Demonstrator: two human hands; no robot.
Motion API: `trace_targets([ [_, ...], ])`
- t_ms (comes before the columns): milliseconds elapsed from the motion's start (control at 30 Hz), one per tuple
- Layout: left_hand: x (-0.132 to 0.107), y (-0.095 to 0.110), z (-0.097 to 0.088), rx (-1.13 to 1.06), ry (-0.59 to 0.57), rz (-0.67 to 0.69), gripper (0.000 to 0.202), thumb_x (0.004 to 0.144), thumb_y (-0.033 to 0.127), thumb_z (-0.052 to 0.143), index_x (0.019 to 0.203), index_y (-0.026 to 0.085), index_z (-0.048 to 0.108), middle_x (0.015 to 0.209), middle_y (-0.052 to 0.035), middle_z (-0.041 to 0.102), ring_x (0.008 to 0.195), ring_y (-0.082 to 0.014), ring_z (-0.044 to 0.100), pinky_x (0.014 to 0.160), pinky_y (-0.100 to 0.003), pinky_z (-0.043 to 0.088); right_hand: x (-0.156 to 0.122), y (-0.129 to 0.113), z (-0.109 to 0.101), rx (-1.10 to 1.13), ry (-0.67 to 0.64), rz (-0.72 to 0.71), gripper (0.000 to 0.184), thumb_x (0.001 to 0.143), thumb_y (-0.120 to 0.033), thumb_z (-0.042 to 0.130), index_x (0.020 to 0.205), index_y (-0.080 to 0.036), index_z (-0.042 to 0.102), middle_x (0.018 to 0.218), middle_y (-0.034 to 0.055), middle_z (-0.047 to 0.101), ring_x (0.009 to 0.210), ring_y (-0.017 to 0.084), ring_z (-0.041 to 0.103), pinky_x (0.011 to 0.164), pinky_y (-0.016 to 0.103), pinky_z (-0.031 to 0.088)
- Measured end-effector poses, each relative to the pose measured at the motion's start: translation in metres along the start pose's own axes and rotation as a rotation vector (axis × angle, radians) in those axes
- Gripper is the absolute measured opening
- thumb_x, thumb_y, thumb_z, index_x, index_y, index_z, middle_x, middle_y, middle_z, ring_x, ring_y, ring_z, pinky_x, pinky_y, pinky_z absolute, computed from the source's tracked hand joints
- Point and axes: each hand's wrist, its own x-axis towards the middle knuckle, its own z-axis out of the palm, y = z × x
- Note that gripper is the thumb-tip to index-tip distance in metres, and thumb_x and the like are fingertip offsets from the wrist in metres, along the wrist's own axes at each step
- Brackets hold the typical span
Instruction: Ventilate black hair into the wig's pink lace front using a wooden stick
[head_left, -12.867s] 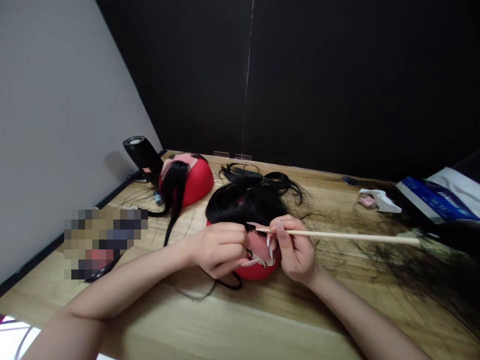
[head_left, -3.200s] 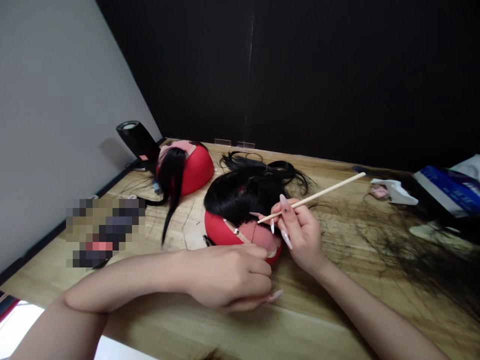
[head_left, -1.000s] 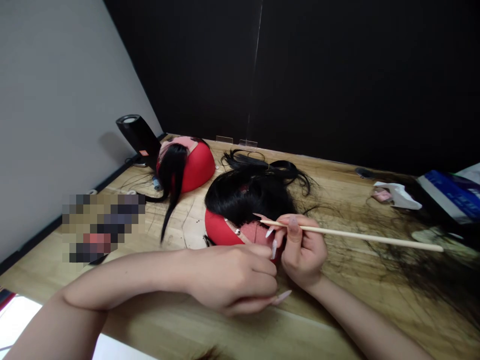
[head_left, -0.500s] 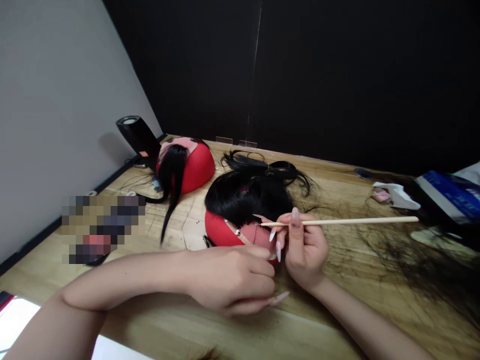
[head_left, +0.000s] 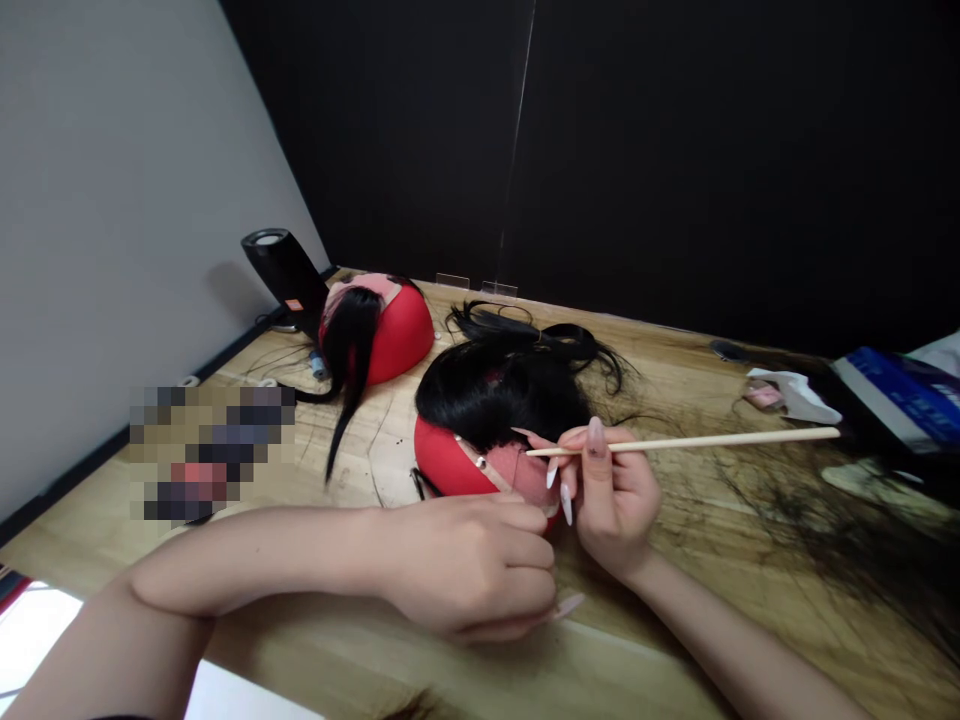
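My right hand (head_left: 611, 510) clamps its fingers on a thin wooden stick (head_left: 712, 442), my left hand (head_left: 469, 570) curls its fingers together beside the red dome (head_left: 442, 462) on the desk (head_left: 379, 470) (black hair (head_left: 499, 395) covers most, a pink patch (head_left: 510, 472) shows bare).

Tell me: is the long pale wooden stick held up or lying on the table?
Held up: the right hand grips the long pale wooden stick near one end.

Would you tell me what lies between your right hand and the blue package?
In the head view: loose black hair strands on the table, under the wooden stick in the right hand.
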Motion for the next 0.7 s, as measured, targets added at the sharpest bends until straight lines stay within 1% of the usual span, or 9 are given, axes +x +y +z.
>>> trace_targets([
  [67,0.000,0.004,0.001,0.043,0.011,0.009,0.033,0.094,0.018,0.053,0.061,0.015,0.057,0.063,-0.0030,0.055,0.063,-0.0156,0.039,0.063,-0.029,0.041,0.001,-0.001,0.000,0.001,-0.009,0.001,0.019,0.101,-0.026,0.044,0.088,-0.019,0.057,0.057,-0.0065,0.052,0.046,0.005,0.051,0.064,0.025,0.060],
  [133,-0.001,0.009,0.002,0.093,0.025,0.013,0.033,0.094,0.019,0.054,0.061,0.015,0.058,0.063,-0.0022,0.055,0.062,-0.0155,0.041,0.062,-0.029,0.040,0.001,-0.002,0.000,0.002,-0.015,-0.002,0.019,0.101,-0.026,0.044,0.088,-0.019,0.057,0.060,-0.0055,0.054,0.045,0.004,0.050,0.057,0.021,0.056],
  [200,-0.001,0.013,0.003,0.121,0.022,0.017,0.034,0.095,0.021,0.054,0.062,0.016,0.058,0.063,-0.0012,0.056,0.062,-0.0150,0.045,0.061,-0.029,0.040,0.002,-0.002,-0.001,-0.004,-0.025,-0.005,0.020,0.101,-0.026,0.044,0.088,-0.019,0.058,0.062,-0.0047,0.055,0.044,0.004,0.049,0.049,0.018,0.051],
  [233,-0.001,0.015,0.003,0.123,0.011,0.022,0.035,0.096,0.023,0.053,0.061,0.017,0.058,0.063,-0.0007,0.057,0.062,-0.0146,0.046,0.061,-0.029,0.040,0.002,-0.002,-0.002,-0.004,-0.030,-0.006,0.020,0.101,-0.026,0.044,0.088,-0.019,0.058,0.062,-0.0044,0.055,0.044,0.004,0.049,0.048,0.018,0.050],
  [267,-0.001,0.016,0.003,0.124,-0.005,0.025,0.036,0.096,0.023,0.052,0.061,0.017,0.058,0.063,-0.0003,0.057,0.062,-0.0142,0.047,0.062,-0.029,0.040,0.002,-0.002,-0.002,-0.001,-0.037,-0.007,0.020,0.101,-0.026,0.044,0.088,-0.019,0.058,0.063,-0.0042,0.055,0.045,0.004,0.049,0.051,0.019,0.052],
  [367,-0.001,0.018,0.002,0.118,-0.054,0.024,0.038,0.097,0.023,0.049,0.060,0.018,0.058,0.064,0.0001,0.059,0.063,-0.0135,0.050,0.063,-0.028,0.040,0.001,-0.001,-0.004,0.026,-0.057,-0.016,0.020,0.100,-0.024,0.044,0.089,-0.019,0.060,0.063,-0.0043,0.055,0.048,0.005,0.053,0.067,0.028,0.060],
  [433,-0.001,0.017,0.002,0.114,-0.065,0.018,0.039,0.098,0.022,0.047,0.061,0.018,0.058,0.064,-0.0002,0.059,0.063,-0.0138,0.049,0.063,-0.029,0.041,0.002,-0.001,-0.004,0.044,-0.063,-0.015,0.021,0.100,-0.023,0.044,0.088,-0.019,0.061,0.061,-0.0047,0.053,0.050,0.006,0.054,0.072,0.031,0.061],
  [533,-0.001,0.017,0.002,0.110,-0.064,0.007,0.040,0.098,0.024,0.046,0.060,0.018,0.059,0.065,-0.0006,0.059,0.062,-0.0140,0.047,0.061,-0.028,0.040,0.003,-0.001,-0.004,0.053,-0.073,-0.008,0.022,0.100,-0.023,0.044,0.087,-0.019,0.061,0.059,-0.0046,0.052,0.050,0.006,0.054,0.073,0.031,0.062],
  [700,-0.001,0.018,-0.004,0.128,-0.104,-0.034,0.035,0.096,0.025,0.052,0.063,0.018,0.060,0.067,-0.0003,0.059,0.064,-0.0143,0.046,0.062,-0.027,0.040,0.006,-0.003,-0.007,0.050,-0.119,-0.002,0.022,0.100,-0.024,0.044,0.087,-0.018,0.062,0.059,-0.0043,0.051,0.051,0.007,0.054,0.070,0.030,0.062],
])
